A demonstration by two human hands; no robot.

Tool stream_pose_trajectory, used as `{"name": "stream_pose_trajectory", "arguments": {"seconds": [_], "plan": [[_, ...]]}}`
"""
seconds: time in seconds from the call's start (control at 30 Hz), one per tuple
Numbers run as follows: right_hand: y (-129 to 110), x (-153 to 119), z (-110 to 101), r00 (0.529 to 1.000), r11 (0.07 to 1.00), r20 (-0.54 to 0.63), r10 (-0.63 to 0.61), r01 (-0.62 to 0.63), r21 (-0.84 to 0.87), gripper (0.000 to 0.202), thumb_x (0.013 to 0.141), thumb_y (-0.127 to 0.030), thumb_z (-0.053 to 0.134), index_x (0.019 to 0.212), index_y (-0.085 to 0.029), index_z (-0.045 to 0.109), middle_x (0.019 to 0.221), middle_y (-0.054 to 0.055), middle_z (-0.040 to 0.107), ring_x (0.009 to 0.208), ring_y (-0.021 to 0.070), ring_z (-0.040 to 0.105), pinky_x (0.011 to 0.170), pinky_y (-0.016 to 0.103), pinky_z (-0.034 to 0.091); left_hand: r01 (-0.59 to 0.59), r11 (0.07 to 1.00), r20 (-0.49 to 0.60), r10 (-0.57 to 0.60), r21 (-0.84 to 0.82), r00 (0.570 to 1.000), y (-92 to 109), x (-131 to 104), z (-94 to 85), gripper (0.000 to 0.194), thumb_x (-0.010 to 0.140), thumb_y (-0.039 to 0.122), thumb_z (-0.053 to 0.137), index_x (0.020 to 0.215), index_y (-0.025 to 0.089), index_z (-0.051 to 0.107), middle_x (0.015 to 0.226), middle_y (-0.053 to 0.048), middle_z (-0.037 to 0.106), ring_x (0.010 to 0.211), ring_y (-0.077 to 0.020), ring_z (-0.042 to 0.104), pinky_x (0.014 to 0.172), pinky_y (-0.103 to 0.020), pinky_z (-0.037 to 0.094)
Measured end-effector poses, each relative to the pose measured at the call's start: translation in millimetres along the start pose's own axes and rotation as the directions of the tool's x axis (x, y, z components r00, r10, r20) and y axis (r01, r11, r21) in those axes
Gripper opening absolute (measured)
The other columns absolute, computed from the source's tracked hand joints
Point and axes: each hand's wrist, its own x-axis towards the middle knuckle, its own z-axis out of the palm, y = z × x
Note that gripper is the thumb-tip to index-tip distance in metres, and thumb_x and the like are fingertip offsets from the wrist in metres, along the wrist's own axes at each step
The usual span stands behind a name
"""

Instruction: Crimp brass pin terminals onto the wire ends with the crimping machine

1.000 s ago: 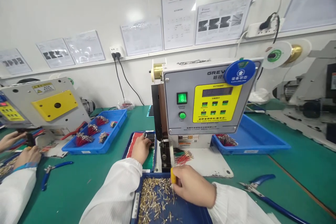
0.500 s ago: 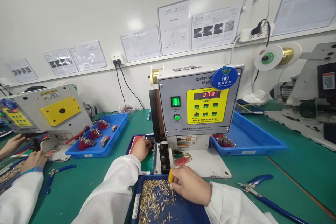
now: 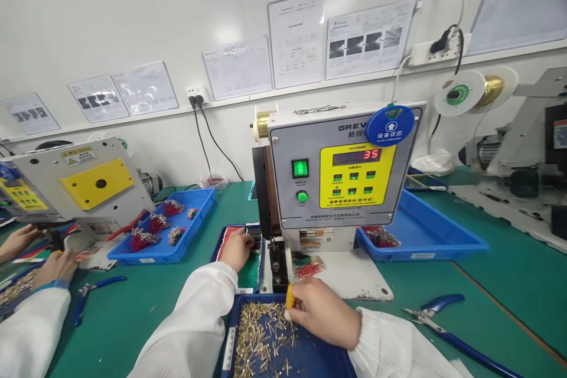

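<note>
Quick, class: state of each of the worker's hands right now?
Left hand: over wires; grip cannot be told.
Right hand: fingers curled by the tray of metal bits; whether holding anything cannot be told.

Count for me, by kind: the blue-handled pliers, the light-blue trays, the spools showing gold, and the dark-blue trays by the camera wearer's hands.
Blue-handled pliers: 2
Light-blue trays: 2
Spools showing gold: 2
Dark-blue trays by the wearer's left hand and right hand: 2
Total: 8
</note>
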Motion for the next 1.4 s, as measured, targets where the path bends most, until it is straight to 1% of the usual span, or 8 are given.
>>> {"name": "stream_pose_trajectory", "arguments": {"seconds": [0.23, 0.43, 0.67, 0.87, 1.0, 1.07, 1.2, 1.4], "plan": [[2, 1, 1, 1.0, 1.0, -0.007, 0.02, -0.02, -0.012, 0.008, 0.075, -0.012, 0.069, 0.069, -0.015, 0.067, 0.066, -0.001, 0.064, 0.058, 0.0125, 0.057, 0.051, 0.019, 0.034, 0.01, 0.999, 0.03, -0.012, 0.049, 0.999, 3, 4, -1.3, 0.016, 0.078, 0.005, 0.06, 0.071, 0.016, 0.069, 0.083, -0.005, 0.062, 0.08, -0.0173, 0.058, 0.077, -0.028, 0.043], [6, 3, 3, 0.999, 0.999, -0.029, 0.034, -0.033, 0.031, 0.009, 0.075, -0.01, 0.068, 0.069, -0.016, 0.065, 0.067, -0.001, 0.063, 0.06, 0.0132, 0.057, 0.053, 0.02, 0.036, -0.009, 0.997, -0.001, 0.009, 0.076, 1.0, 1, -1, 7.4, 0.019, 0.086, 0.009, 0.052, 0.076, 0.016, 0.067, 0.089, -0.007, 0.061, 0.088, -0.0186, 0.056, 0.08, -0.029, 0.041], [14, 9, 12, 0.991, 0.979, -0.015, 0.131, -0.127, 0.162, 0.01, 0.08, -0.02, 0.066, 0.071, -0.016, 0.065, 0.064, 0.001, 0.063, 0.059, 0.0158, 0.058, 0.05, 0.022, 0.038, -0.009, 0.998, -0.055, 0.013, 0.069, 0.998, -1, -5, 12.3, 0.017, 0.089, 0.013, 0.051, 0.078, 0.017, 0.064, 0.087, -0.007, 0.059, 0.088, -0.0202, 0.053, 0.077, -0.031, 0.04], [-23, 33, -17, 0.99, 0.978, 0.112, 0.089, -0.108, 0.179, 0.007, 0.074, -0.014, 0.064, 0.076, -0.017, 0.07, 0.07, 0.001, 0.067, 0.065, 0.017, 0.061, 0.055, 0.023, 0.042, -0.019, 0.999, -0.109, 0.024, 0.049, 0.994, 0, -10, 11.6, 0.018, 0.088, 0.012, 0.051, 0.075, 0.017, 0.062, 0.085, -0.006, 0.058, 0.086, -0.0202, 0.051, 0.076, -0.032, 0.04], [-35, 45, -43, 0.976, 0.897, 0.218, -0.018, -0.08, 0.434, 0.017, 0.072, -0.016, 0.064, 0.086, -0.018, 0.072, 0.078, 0.001, 0.069, 0.07, 0.0159, 0.062, 0.061, 0.023, 0.046, -0.038, 0.997, -0.145, 0.047, 0.06, 0.988, 4, -14, 6.9, 0.017, 0.088, 0.011, 0.051, 0.076, 0.017, 0.063, 0.085, -0.007, 0.057, 0.086, -0.0213, 0.05, 0.075, -0.033, 0.04], [-27, 46, -46, 0.98, 0.812, 0.201, 0.017, -0.13, 0.569, 0.017, 0.072, -0.024, 0.068, 0.087, -0.017, 0.071, 0.074, 0.002, 0.067, 0.065, 0.0143, 0.06, 0.058, 0.022, 0.045, -0.069, 0.996, -0.168, 0.078, 0.058, 0.983, 8, -17, 3.7, 0.017, 0.09, 0.013, 0.049, 0.079, 0.017, 0.063, 0.085, -0.007, 0.057, 0.086, -0.0215, 0.049, 0.075, -0.034, 0.041], [3, 48, -32, 0.977, 0.668, 0.085, 0.197, -0.197, 0.717, 0.029, 0.069, -0.037, 0.076, 0.084, -0.015, 0.067, 0.063, 0.001, 0.063, 0.05, 0.0101, 0.053, 0.045, 0.018, 0.037, -0.238, 0.971, -0.282, 0.229, 0.003, 0.932, 21, -24, -2.5, 0.016, 0.091, 0.012, 0.046, 0.082, 0.017, 0.059, 0.085, -0.006, 0.057, 0.085, -0.0208, 0.048, 0.075, -0.034, 0.042], [22, 58, -19, 0.97, 0.627, -0.171, 0.173, 0.025, 0.779, 0.032, 0.07, -0.044, 0.076, 0.075, -0.013, 0.067, 0.061, 0.003, 0.063, 0.046, 0.0091, 0.05, 0.046, 0.02, 0.039, -0.466, 0.882, -0.443, 0.394, -0.063, 0.805, 47, -39, -12.4, 0.017, 0.094, 0.014, 0.04, 0.093, 0.018, 0.057, 0.091, -0.006, 0.057, 0.088, -0.0189, 0.048, 0.079, -0.033, 0.043]]}}
